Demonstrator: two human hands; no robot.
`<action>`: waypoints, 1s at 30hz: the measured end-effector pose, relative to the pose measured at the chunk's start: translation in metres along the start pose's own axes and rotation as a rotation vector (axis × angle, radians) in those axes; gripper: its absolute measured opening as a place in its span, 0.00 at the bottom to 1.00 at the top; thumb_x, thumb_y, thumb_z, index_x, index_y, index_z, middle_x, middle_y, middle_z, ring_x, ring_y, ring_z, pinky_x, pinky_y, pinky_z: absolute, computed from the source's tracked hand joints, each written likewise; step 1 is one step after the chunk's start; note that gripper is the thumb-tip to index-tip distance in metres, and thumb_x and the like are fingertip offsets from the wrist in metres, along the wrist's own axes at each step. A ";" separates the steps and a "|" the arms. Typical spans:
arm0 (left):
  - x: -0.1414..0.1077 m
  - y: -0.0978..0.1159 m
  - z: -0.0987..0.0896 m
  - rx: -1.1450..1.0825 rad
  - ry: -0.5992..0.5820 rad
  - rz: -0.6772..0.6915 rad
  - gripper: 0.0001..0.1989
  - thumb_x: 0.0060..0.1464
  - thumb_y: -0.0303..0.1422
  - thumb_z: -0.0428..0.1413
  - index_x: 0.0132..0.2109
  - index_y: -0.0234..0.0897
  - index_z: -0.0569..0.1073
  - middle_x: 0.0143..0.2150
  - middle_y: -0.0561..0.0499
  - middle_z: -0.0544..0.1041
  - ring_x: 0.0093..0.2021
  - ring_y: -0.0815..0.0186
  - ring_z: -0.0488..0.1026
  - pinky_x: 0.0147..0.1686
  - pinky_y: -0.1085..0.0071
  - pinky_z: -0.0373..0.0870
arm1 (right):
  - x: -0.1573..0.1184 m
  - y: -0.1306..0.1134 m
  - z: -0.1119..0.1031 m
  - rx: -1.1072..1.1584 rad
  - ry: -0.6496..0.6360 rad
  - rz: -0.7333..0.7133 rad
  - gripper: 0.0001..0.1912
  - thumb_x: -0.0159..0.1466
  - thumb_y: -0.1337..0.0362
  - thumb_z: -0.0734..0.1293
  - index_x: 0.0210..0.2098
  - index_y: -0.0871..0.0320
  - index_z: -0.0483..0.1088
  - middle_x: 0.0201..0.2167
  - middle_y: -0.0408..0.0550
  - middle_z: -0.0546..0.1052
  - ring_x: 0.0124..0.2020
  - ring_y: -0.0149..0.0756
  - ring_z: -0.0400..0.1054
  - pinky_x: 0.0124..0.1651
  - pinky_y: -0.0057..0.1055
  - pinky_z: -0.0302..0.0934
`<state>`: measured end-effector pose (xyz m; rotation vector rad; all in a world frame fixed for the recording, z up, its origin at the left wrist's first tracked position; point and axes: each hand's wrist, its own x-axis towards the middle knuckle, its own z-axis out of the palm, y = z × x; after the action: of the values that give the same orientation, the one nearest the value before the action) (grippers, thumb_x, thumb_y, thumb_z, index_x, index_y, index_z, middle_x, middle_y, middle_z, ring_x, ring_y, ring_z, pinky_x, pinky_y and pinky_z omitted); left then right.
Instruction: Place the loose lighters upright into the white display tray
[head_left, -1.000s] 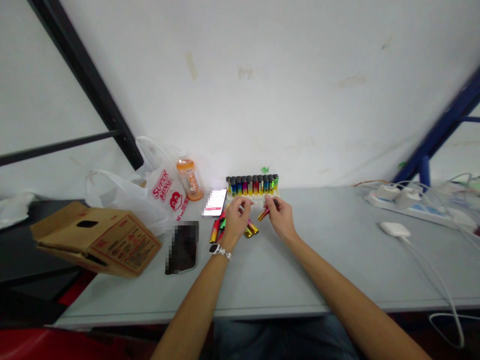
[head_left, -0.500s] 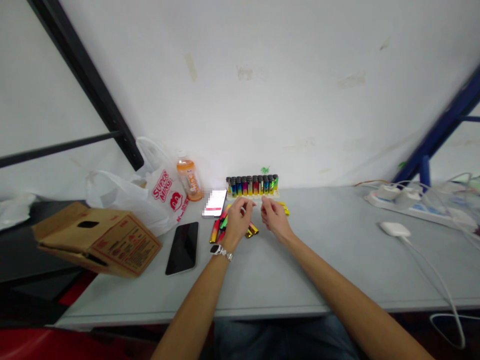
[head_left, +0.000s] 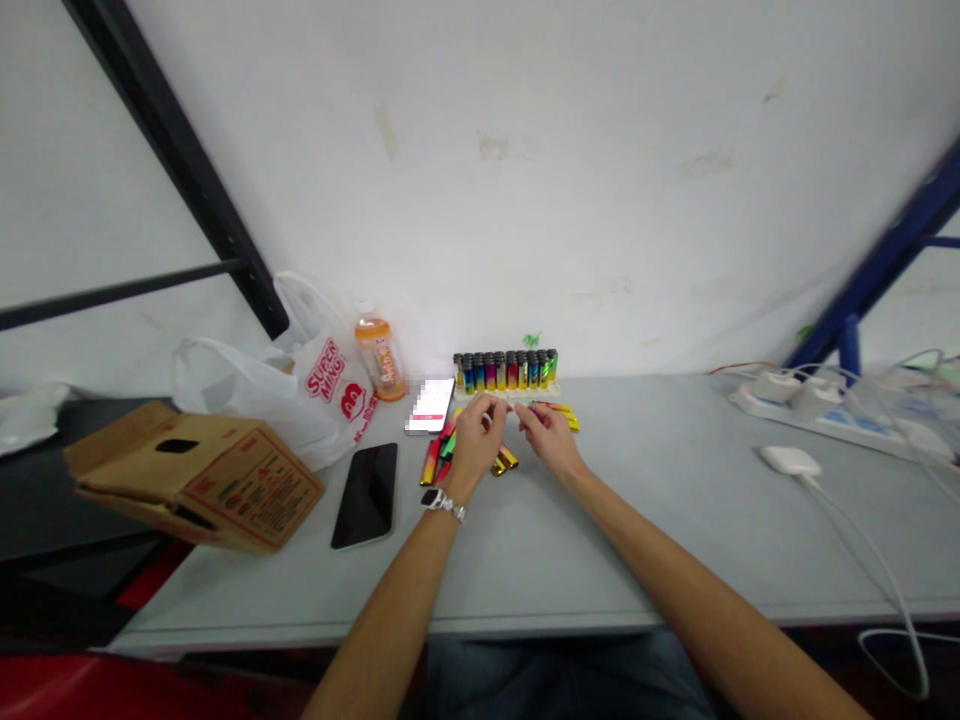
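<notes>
Several colourful lighters [head_left: 512, 372] stand upright in rows in a pale tray [head_left: 553, 392] near the wall. In front of them my left hand [head_left: 480, 430], with a watch [head_left: 444, 504] at its wrist, is pinched closed. My right hand [head_left: 546, 435] is closed too, its fingertips close to those of the left. What either hand holds is too small to make out. Red and green lighters [head_left: 430, 462] lie left of and partly behind my left hand. Gold ones [head_left: 506, 460] lie between the hands, and yellow ones [head_left: 568, 415] lie beyond my right hand.
At the left are a cardboard box [head_left: 247, 485], a plastic bag [head_left: 300, 400], an orange bottle [head_left: 380, 355], a dark phone [head_left: 365, 497] and a lit phone [head_left: 430, 405]. A power strip [head_left: 840, 415] and a white charger [head_left: 791, 461] with cables lie at the right.
My right hand has moved slightly left, bringing its fingertips closer to my left hand. More of the lighters beyond it show now. My left hand has hardly moved.
</notes>
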<state>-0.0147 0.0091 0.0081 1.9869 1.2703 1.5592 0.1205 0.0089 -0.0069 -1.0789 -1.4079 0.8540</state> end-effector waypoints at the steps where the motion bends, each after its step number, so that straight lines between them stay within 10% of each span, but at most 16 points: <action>1: 0.000 0.000 0.000 -0.004 -0.003 0.003 0.12 0.64 0.35 0.50 0.34 0.37 0.73 0.33 0.51 0.75 0.33 0.68 0.71 0.31 0.74 0.66 | -0.001 -0.001 0.000 -0.050 0.021 -0.039 0.24 0.62 0.44 0.63 0.20 0.55 0.60 0.15 0.38 0.59 0.20 0.29 0.53 0.23 0.28 0.47; 8: -0.001 0.000 0.000 -0.023 -0.005 0.013 0.12 0.64 0.34 0.50 0.34 0.36 0.74 0.34 0.50 0.76 0.35 0.68 0.72 0.31 0.74 0.66 | -0.009 -0.011 0.002 -0.173 0.146 -0.187 0.13 0.59 0.61 0.60 0.20 0.55 0.56 0.17 0.36 0.56 0.23 0.29 0.52 0.29 0.29 0.46; 21: 0.000 -0.001 -0.001 -0.024 -0.017 0.019 0.12 0.64 0.35 0.50 0.34 0.36 0.73 0.33 0.50 0.75 0.33 0.68 0.71 0.31 0.73 0.65 | -0.013 -0.013 0.001 -0.158 0.108 -0.192 0.21 0.65 0.49 0.62 0.22 0.55 0.59 0.19 0.38 0.58 0.25 0.30 0.53 0.29 0.29 0.47; 30: -0.001 -0.001 -0.001 -0.034 -0.024 -0.001 0.12 0.64 0.34 0.50 0.34 0.36 0.75 0.34 0.49 0.77 0.36 0.67 0.73 0.31 0.73 0.65 | -0.010 -0.006 0.003 -0.165 0.163 -0.186 0.12 0.61 0.61 0.59 0.21 0.55 0.59 0.18 0.38 0.59 0.25 0.31 0.54 0.29 0.29 0.48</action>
<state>-0.0164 0.0088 0.0072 1.9779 1.2274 1.5412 0.1167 -0.0025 -0.0047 -1.0962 -1.4330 0.5115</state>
